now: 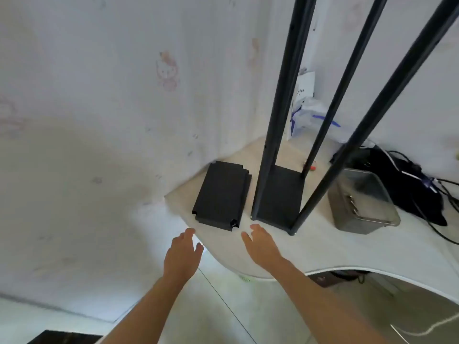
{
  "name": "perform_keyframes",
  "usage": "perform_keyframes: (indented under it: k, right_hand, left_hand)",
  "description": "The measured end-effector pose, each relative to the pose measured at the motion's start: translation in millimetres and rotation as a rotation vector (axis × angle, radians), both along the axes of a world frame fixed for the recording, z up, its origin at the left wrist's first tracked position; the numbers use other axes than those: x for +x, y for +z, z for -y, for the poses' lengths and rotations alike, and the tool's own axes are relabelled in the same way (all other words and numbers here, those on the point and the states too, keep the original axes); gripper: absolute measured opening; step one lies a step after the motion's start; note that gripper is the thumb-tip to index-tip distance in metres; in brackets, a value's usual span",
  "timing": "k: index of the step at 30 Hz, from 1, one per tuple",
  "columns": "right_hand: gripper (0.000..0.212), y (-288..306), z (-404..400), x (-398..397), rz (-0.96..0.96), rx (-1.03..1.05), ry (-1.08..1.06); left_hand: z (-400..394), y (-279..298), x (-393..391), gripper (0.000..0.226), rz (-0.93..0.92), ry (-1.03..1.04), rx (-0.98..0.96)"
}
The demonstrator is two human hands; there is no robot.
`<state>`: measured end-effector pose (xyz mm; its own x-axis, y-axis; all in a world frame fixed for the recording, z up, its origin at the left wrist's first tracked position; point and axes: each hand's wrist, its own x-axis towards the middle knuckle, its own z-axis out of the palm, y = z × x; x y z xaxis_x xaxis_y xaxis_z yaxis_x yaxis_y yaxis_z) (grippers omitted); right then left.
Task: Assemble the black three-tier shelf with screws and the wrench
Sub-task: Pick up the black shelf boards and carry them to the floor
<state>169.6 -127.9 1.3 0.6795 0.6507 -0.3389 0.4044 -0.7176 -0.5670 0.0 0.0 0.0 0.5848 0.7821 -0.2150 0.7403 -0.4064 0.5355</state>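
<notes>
- Our left hand (182, 254) and right hand (260, 244) reach out over the table (310, 247), fingers loosely spread, holding nothing.
- Loose black shelf boards (221, 194) lie stacked just ahead, beside the upright shelf frame (278, 194).
- A metal box (362, 204) sits to the right.

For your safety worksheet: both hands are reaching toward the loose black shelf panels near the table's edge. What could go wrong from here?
1. The stacked loose panels sit close to the table edge; a clumsy lift by the left hand or right hand might slide them off.
2. The tall poles rise from one base panel; bumping it could tip the frame toward the metal box.
</notes>
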Motion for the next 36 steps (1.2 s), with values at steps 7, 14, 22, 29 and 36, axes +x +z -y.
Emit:
perform_keyframes:
  k: [7, 14, 22, 29, 36]
  right_hand:
    - [0.046, -17, -55, 31, -0.066, -0.044, 0.022]
    - [0.056, -23, -114, 61, -0.241, -0.166, -0.088]
    - [0.063, -24, -138, 91, -0.407, -0.279, -0.150]
    - [0.045, -26, -153, 106, -0.539, -0.341, -0.194]
    - [0.041, -22, -166, 111, -0.646, -0.313, -0.264]
  left_hand:
    - [-56, -16, 55, 0.042, 0.078, 0.076, -0.183]
    - [-109, -30, 114, 0.043, 0.013, 0.083, -0.216]
    - [-141, -46, 137, 0.049, -0.096, 0.085, -0.311]
    - [-155, -62, 152, 0.039, -0.086, 0.119, -0.448]
    - [-164, -65, 161, 0.059, -0.062, 0.240, -0.681]
